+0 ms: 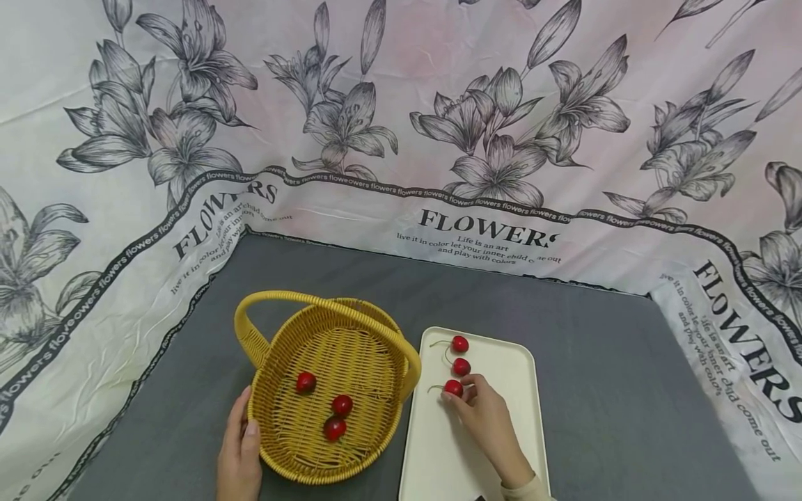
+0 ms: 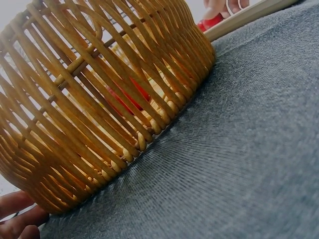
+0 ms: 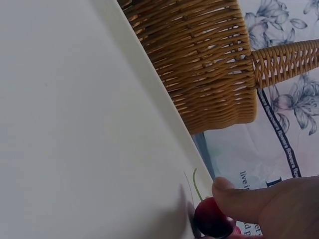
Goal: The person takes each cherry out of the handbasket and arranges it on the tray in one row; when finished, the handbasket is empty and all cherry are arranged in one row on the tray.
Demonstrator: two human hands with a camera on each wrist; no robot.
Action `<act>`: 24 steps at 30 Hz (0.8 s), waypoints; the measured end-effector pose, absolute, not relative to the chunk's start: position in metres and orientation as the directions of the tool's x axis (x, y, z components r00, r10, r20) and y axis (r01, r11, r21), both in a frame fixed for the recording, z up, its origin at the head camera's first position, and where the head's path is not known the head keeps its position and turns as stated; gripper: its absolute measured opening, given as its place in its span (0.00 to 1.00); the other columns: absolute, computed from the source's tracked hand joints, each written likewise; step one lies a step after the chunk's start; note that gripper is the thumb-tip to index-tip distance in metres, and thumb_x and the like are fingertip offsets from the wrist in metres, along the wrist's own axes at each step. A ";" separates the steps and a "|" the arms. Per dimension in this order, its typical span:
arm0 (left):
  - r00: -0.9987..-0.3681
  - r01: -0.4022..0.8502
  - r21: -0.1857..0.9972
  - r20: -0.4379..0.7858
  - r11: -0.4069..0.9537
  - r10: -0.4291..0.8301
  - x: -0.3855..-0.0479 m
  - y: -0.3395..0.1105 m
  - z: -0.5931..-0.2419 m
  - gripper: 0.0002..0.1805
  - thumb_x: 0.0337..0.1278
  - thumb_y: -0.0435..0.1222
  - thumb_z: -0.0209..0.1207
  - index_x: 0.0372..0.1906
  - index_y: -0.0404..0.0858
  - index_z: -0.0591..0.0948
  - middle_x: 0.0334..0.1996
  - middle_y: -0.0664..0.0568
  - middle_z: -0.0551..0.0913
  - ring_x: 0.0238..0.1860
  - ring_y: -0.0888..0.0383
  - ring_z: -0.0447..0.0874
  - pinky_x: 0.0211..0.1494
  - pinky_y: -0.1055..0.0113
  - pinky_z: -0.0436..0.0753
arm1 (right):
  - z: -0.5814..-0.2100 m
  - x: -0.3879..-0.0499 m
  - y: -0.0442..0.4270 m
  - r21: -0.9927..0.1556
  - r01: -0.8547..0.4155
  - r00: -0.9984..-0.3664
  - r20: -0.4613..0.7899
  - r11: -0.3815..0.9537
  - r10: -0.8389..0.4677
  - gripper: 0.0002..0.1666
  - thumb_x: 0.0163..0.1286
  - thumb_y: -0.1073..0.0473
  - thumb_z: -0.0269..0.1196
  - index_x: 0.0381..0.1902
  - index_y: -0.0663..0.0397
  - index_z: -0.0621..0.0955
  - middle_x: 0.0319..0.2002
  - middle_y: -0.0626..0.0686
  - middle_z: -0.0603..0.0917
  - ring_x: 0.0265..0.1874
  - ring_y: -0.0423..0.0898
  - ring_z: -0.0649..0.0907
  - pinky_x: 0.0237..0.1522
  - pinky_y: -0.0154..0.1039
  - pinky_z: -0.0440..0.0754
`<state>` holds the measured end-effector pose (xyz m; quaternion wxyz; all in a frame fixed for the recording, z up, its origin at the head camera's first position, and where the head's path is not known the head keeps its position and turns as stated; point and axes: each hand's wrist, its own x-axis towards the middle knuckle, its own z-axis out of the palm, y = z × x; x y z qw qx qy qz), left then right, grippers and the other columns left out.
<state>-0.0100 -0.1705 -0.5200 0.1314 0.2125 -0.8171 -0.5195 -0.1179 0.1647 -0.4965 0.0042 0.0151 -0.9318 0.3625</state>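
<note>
My right hand [image 1: 485, 417] pinches a red cherry [image 1: 453, 388] between thumb and fingers at the white tray [image 1: 432, 452]. In the right wrist view, the held cherry [image 3: 213, 218] has a thin green stem. Two more cherries, one at the top [image 1: 459, 344] and one just below it [image 1: 461, 367], lie on the tray beyond my fingers. My left hand [image 1: 240, 452] rests against the outer left side of the yellow woven basket [image 1: 266, 445]. Three dark red cherries [image 1: 305, 383] sit inside it. In the left wrist view, fingers [image 2: 22, 214] touch the basket's lower wall.
The basket's tall arched handle [image 1: 313, 299] spans its top. Basket and tray stand side by side on a grey cloth surface [image 1: 601, 390]. White flower-printed fabric [image 1: 401, 229] walls the back and both sides.
</note>
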 end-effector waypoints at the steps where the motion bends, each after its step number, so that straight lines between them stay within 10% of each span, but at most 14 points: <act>1: -0.877 -0.211 0.908 -0.011 0.363 -0.481 -0.010 -0.170 -0.520 0.28 0.76 0.46 0.35 0.76 0.46 0.55 0.64 0.42 0.67 0.49 0.76 0.63 0.45 0.82 0.66 | -0.497 -0.118 0.165 -0.677 -0.033 -0.999 0.019 0.735 -0.028 0.22 0.57 0.54 0.72 0.43 0.61 0.78 0.25 0.48 0.79 0.23 0.38 0.73 0.25 0.31 0.70; 24: -0.880 -0.214 0.914 -0.028 0.344 -0.474 -0.010 -0.171 -0.521 0.28 0.76 0.47 0.35 0.76 0.47 0.54 0.64 0.43 0.66 0.48 0.72 0.65 0.43 0.84 0.64 | -0.499 -0.117 0.171 -0.672 -0.067 -0.998 0.033 0.737 -0.060 0.22 0.54 0.59 0.74 0.44 0.60 0.79 0.24 0.47 0.76 0.23 0.37 0.72 0.27 0.32 0.70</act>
